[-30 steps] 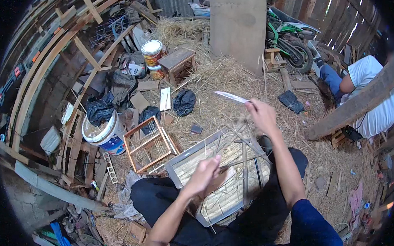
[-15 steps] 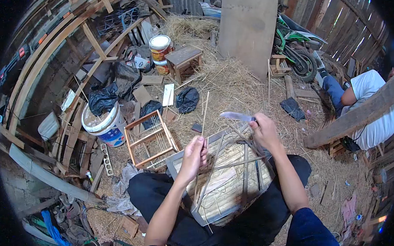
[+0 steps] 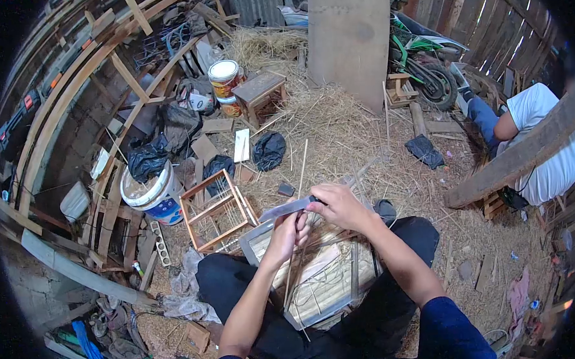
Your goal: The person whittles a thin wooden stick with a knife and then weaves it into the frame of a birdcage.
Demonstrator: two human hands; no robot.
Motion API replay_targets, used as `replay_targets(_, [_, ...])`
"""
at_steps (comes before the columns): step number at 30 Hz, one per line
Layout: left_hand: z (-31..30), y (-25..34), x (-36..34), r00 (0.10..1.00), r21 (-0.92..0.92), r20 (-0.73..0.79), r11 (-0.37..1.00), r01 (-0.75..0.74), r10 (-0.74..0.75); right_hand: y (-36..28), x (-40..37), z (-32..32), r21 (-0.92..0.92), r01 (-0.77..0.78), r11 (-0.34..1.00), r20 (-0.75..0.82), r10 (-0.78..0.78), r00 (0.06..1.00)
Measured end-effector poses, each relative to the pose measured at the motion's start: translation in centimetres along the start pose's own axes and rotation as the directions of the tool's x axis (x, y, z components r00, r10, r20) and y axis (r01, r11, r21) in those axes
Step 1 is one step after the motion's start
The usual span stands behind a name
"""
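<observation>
A thin wooden strip (image 3: 304, 166) is pinched in my left hand (image 3: 284, 240), its upper end pointing away from me and its lower part running down past the lap board. My right hand (image 3: 340, 206) grips the dark handle of a knife (image 3: 282, 210). The blade points left and lies across the strip, right at the top of my left fingers. Under both hands, a slatted board with a grey rim (image 3: 247, 244) rests over my legs. Several thin strips (image 3: 355, 269) lie on it.
Left of the board stands a small wooden frame (image 3: 207, 212), with a white bucket (image 3: 153, 192) behind it. Ahead are a wooden stool (image 3: 258, 91) and stacked paint cans (image 3: 224, 79) on straw-covered ground. A person in a white shirt (image 3: 539, 149) sits at right, behind a slanting beam (image 3: 517, 160).
My right hand has brought the knife left and nearer, from the board's far right side to the strip at my left hand. The left hand still holds the strip.
</observation>
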State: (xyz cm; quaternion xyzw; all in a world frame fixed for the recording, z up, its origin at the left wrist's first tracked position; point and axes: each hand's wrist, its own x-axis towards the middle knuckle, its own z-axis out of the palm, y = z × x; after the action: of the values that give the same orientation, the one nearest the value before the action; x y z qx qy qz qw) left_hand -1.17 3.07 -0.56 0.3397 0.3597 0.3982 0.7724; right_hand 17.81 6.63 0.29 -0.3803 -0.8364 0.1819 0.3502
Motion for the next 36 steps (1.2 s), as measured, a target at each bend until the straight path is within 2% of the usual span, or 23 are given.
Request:
replay_targets(1, [-0.3, -0.1, 0.1, 0.997, -0.014, -0.002, 0.997, 0.076, -0.076, 0.2, 0.1, -0.1, -0.009, 0.012, 1.000, 0.006, -0.012, 1.000])
replay_targets(5, [0.3, 0.0, -0.8, 0.991, -0.037, -0.036, 0.991, 0.126, -0.127, 0.2, -0.1, -0.4, -0.072, 0.110, 0.991, -0.048, -0.113, 0.992])
replay_targets(8, [-2.3, -1.2, -0.4, 0.974, -0.090, 0.116, 0.975, 0.204, -0.193, 1.0, -0.5, -1.0, -0.170, 0.095, 0.981, -0.040, -0.103, 0.994])
replay_targets(9, [0.2, 1.4, -1.6, 0.992, 0.008, 0.028, 0.992, 0.124, -0.124, 1.8, -0.7, -1.1, -0.205, -0.083, 0.975, -0.074, 0.069, 0.995])
replay_targets(10, [0.8, 1.3, -2.3, 0.991, 0.112, 0.055, 0.987, 0.117, -0.124, 2.7, -0.7, -1.5, -0.233, -0.255, 0.939, -0.110, 0.235, 0.966])
replay_targets(11, [1.3, 0.5, -3.2, 0.989, 0.211, 0.080, 0.972, 0.103, -0.122, 4.0, -0.6, -3.0, -0.234, -0.490, 0.840, -0.275, 0.426, 0.862])
replay_targets(12, [1.8, -0.1, -3.7, 0.987, 0.306, 0.106, 0.948, 0.085, -0.122, 5.5, -0.8, -4.9, -0.197, -0.694, 0.693, -0.430, 0.575, 0.696])
replay_targets(13, [1.9, -0.3, -4.0, 0.961, 0.158, 0.242, 0.983, 0.096, -0.133, 7.4, -1.7, -6.3, -0.182, -0.689, 0.702, -0.504, 0.535, 0.678])
replay_targets(14, [1.3, 0.2, -3.5, 0.983, 0.164, 0.170, 0.986, 0.042, -0.071, 8.9, -2.0, -6.8, -0.163, -0.678, 0.716, -0.577, 0.489, 0.654])
replay_targets(16, [-0.4, 0.8, -2.1, 0.998, 0.161, 0.004, 0.985, -0.061, 0.061, 6.6, -2.0, -6.7, -0.145, -0.617, 0.774, -0.513, 0.474, 0.716])
replay_targets(18, [-1.4, 2.8, -1.9, 0.987, 0.100, -0.080, 0.986, -0.133, 0.141, 4.6, -2.6, -5.7, -0.177, -0.550, 0.816, -0.417, 0.444, 0.793])
replay_targets(20, [-2.5, 3.3, -2.2, 0.986, 0.055, -0.082, 0.989, -0.139, 0.144, 3.0, -3.1, -4.1, -0.244, -0.493, 0.835, -0.301, 0.418, 0.857])
replay_targets(23, [-3.1, 3.2, -2.6, 0.991, 0.076, -0.040, 0.990, -0.120, 0.124, 2.7, -2.6, -3.0, -0.267, -0.386, 0.883, -0.242, 0.326, 0.914])
replay_targets(27, [-3.5, 3.2, -2.6, 0.993, 0.012, 0.022, 0.993, -0.116, 0.116, 1.9, -2.3, -2.3, -0.235, -0.309, 0.922, -0.187, 0.269, 0.945])
replay_targets(33, [-3.2, 2.9, -2.1, 0.990, 0.074, 0.001, 0.987, -0.140, 0.140, 0.6, -1.4, -1.1, -0.177, -0.165, 0.970, -0.159, 0.137, 0.978])
replay_targets(36, [-3.1, 2.5, -2.0, 0.996, 0.072, -0.020, 0.994, -0.086, 0.088, -0.2, -0.8, -0.7, -0.152, -0.122, 0.981, -0.059, 0.115, 0.992])
